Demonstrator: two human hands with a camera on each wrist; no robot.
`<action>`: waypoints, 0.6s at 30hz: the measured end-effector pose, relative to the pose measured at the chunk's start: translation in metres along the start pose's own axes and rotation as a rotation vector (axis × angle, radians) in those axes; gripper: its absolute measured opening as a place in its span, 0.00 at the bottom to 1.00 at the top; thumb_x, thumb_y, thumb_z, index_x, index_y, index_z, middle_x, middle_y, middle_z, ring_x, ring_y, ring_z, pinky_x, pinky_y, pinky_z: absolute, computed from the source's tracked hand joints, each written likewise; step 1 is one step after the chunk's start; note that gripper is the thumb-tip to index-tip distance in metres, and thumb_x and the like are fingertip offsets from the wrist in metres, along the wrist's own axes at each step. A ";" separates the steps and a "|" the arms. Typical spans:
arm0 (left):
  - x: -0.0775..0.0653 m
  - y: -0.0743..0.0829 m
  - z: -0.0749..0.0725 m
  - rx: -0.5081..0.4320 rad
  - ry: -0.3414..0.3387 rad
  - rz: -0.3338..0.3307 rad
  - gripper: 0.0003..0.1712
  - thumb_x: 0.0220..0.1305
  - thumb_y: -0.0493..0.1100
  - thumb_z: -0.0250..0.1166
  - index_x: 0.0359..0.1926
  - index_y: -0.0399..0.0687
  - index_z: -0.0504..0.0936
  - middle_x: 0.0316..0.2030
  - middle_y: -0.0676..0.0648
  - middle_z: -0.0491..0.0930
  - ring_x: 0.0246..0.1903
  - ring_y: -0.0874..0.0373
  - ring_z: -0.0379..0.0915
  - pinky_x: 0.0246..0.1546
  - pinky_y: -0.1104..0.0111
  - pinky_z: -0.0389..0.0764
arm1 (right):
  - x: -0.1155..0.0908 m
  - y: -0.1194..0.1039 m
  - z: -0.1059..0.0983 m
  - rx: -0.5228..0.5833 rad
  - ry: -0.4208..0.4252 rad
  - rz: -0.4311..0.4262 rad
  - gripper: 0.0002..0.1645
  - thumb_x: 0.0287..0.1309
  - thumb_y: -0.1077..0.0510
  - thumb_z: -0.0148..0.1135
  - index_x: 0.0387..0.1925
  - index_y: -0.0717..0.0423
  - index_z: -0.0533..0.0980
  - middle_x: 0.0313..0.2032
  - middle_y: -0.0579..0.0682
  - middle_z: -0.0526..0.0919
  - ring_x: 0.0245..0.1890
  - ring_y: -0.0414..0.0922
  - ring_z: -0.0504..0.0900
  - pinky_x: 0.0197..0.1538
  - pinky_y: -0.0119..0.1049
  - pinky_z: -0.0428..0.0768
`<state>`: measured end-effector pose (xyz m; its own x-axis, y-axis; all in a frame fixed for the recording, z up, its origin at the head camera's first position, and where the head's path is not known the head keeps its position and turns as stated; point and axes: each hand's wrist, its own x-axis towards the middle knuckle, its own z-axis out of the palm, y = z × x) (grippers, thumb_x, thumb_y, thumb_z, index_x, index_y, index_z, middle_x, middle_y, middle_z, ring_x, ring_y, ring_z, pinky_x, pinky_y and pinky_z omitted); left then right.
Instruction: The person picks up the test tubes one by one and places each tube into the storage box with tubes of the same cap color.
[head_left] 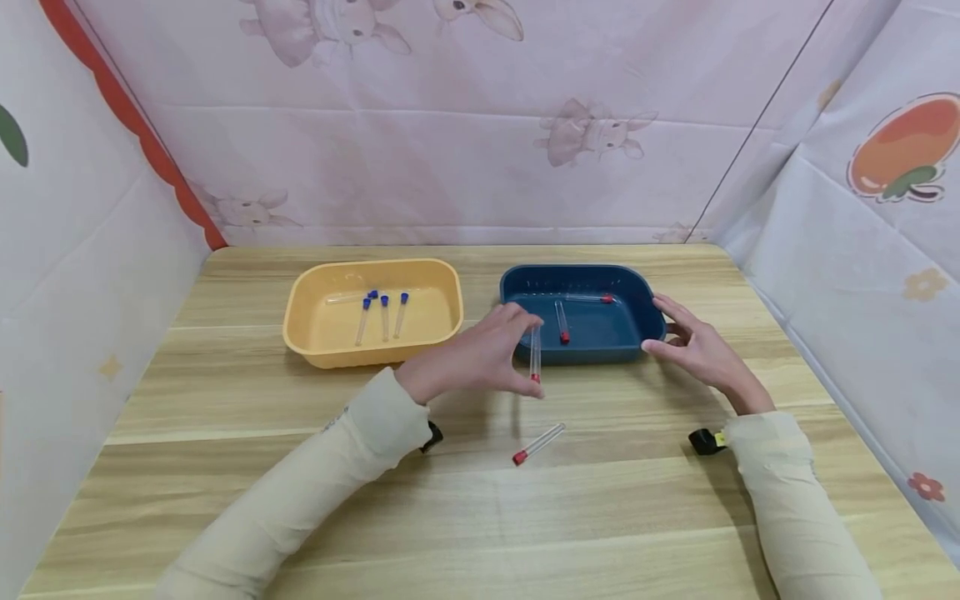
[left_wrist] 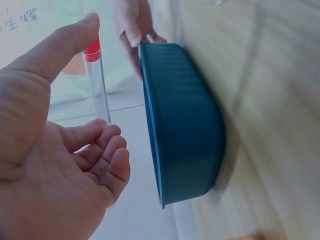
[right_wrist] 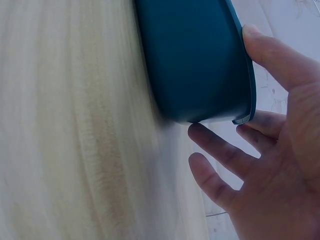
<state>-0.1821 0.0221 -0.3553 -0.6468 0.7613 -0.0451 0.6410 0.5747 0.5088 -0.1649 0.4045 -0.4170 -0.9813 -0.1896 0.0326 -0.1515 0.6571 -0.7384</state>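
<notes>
My left hand pinches a clear test tube with a red cap between thumb and a fingertip. The tube stands upright over the front left edge of a dark blue basin; in the left wrist view its red cap lies against the thumb. On the basin's right end, my right hand holds the rim, its thumb on the edge and other fingers against the outer wall. Inside the basin lie two red-capped tubes. Another red-capped test tube rests on the table in front.
A yellow basin stands left of the blue one, with several blue-capped test tubes in it. Both are on a wood-grain table. Printed cloth hangs behind and at the sides.
</notes>
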 end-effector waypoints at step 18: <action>0.048 -0.014 -0.009 -0.074 0.090 -0.071 0.57 0.58 0.66 0.75 0.78 0.43 0.62 0.67 0.45 0.65 0.66 0.53 0.59 0.68 0.60 0.70 | 0.001 0.002 -0.001 -0.022 -0.003 0.016 0.51 0.69 0.53 0.68 0.83 0.53 0.50 0.81 0.53 0.49 0.69 0.63 0.69 0.55 0.14 0.68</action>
<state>-0.2262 0.0481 -0.3567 -0.7258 0.6878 -0.0075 0.5624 0.5996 0.5694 -0.1662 0.4064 -0.4171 -0.9833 -0.1812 0.0187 -0.1384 0.6759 -0.7239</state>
